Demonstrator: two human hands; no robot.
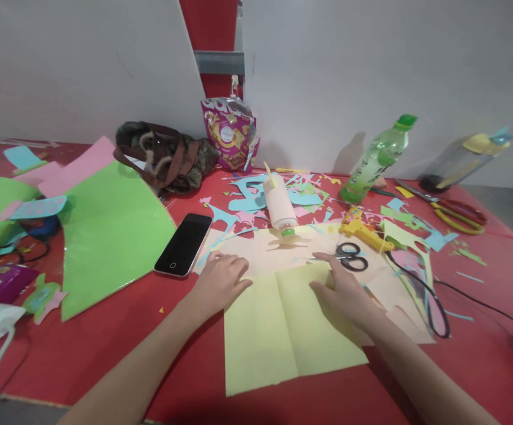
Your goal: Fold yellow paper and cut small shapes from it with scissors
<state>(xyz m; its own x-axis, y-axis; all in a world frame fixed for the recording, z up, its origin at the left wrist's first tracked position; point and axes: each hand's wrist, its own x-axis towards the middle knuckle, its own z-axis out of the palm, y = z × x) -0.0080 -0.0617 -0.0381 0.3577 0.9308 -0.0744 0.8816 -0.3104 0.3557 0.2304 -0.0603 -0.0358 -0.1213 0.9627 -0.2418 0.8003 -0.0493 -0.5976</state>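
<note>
A pale yellow paper sheet (278, 330) lies in front of me on the red table, creased down its middle. My left hand (219, 282) rests at the sheet's upper left corner, fingers curled loosely and pressed down on the paper. At the upper right edge my right hand (343, 288) lies flat, fingers stretched out, the index finger pointing toward black scissors (350, 256). Under the yellow sheet lies a peach paper sheet (278, 245). Neither hand holds anything.
A black phone (184, 244) lies left of my left hand, beside a large green sheet (105, 230). A glue bottle (279, 205), a yellow glue gun (362, 231) with its black cord (433, 295), a green drink bottle (373, 160), red-handled scissors (455, 211), a snack bag (230, 133) and paper scraps lie beyond.
</note>
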